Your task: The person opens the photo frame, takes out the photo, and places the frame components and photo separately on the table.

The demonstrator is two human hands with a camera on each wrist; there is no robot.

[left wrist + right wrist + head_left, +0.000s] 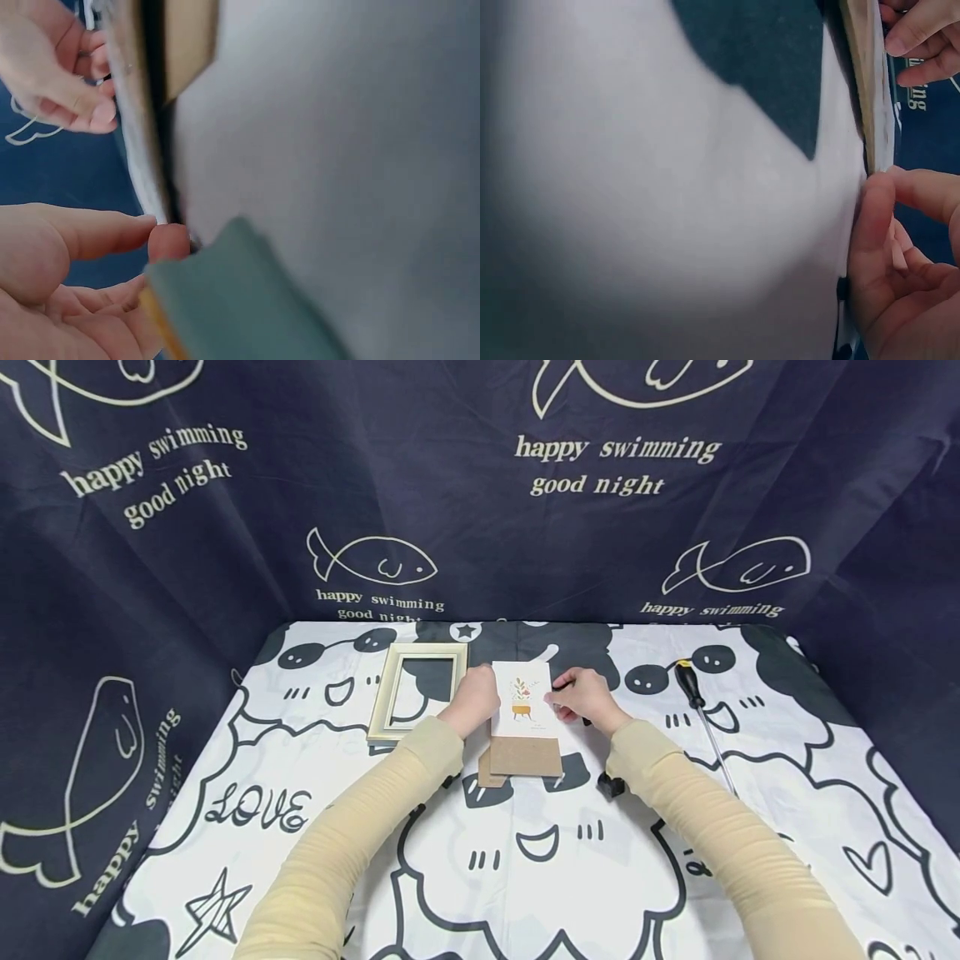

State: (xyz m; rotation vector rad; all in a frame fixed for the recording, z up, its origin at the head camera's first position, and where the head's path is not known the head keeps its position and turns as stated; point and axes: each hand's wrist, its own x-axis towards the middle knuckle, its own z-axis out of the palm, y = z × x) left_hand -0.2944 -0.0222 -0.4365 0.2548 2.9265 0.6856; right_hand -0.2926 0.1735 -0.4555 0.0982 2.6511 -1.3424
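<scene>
A white picture card printed with a potted plant lies over a brown backing board, whose lower end shows below it. My left hand is at the card's left edge; its thumb and a finger pinch that edge in the left wrist view. At the opposite edge, my right hand pinches the card between thumb and finger, as the right wrist view also shows. The card and board are seen edge-on in both wrist views.
An empty cream-gold picture frame lies left of my left hand. To the right is a screwdriver with a black and yellow handle. A small black object sits under my right wrist. A dark blue printed curtain hangs behind the table.
</scene>
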